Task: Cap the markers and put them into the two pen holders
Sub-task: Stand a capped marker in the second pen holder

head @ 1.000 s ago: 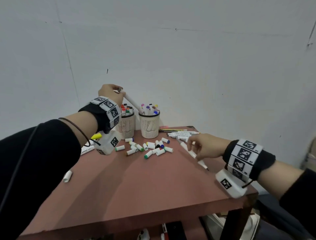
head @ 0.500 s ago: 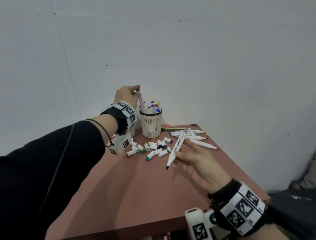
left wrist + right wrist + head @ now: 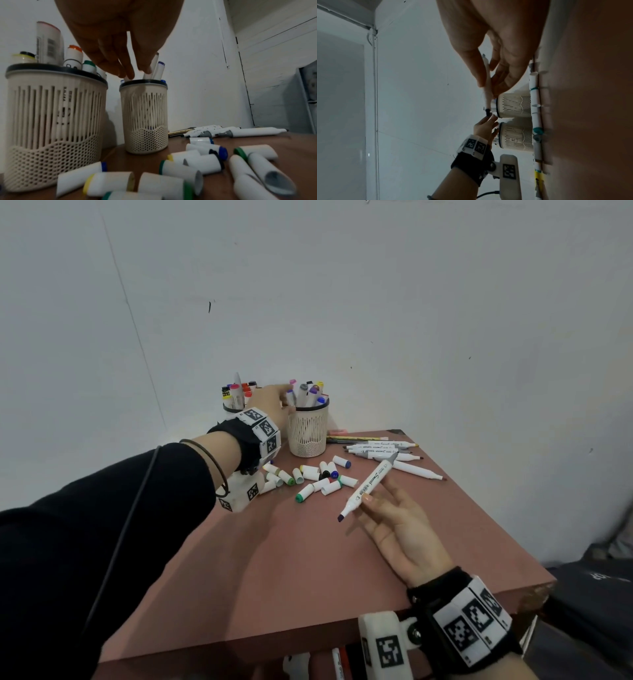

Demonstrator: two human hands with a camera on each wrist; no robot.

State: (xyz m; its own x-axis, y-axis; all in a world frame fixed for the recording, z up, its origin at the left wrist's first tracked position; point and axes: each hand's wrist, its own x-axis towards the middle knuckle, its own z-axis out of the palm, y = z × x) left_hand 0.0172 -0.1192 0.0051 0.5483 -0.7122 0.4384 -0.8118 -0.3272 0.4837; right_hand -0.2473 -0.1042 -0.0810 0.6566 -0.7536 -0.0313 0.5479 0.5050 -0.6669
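Note:
Two beige slatted pen holders stand at the table's back, each with capped markers in it: the left holder [image 3: 234,405] [image 3: 51,121] and the right holder [image 3: 307,430] [image 3: 145,115]. My left hand [image 3: 274,402] [image 3: 135,71] reaches over the right holder's rim, its straight fingers pointing down and touching the marker tops there. My right hand [image 3: 387,508] [image 3: 488,83] is held above the table's middle and pinches an uncapped white marker [image 3: 368,484] [image 3: 488,94], whose purple tip points at me. Several loose caps [image 3: 318,477] [image 3: 197,162] lie in front of the holders.
More uncapped white markers [image 3: 387,450] and some thin pens [image 3: 356,438] lie at the back right of the brown table [image 3: 274,559]. A grey wall stands right behind the holders. Small items sit on a shelf [image 3: 339,662] under the front edge.
My left hand has lowered its marker into the right holder and let go of it. My right hand picked a marker off the table a second ago and now holds it steady.

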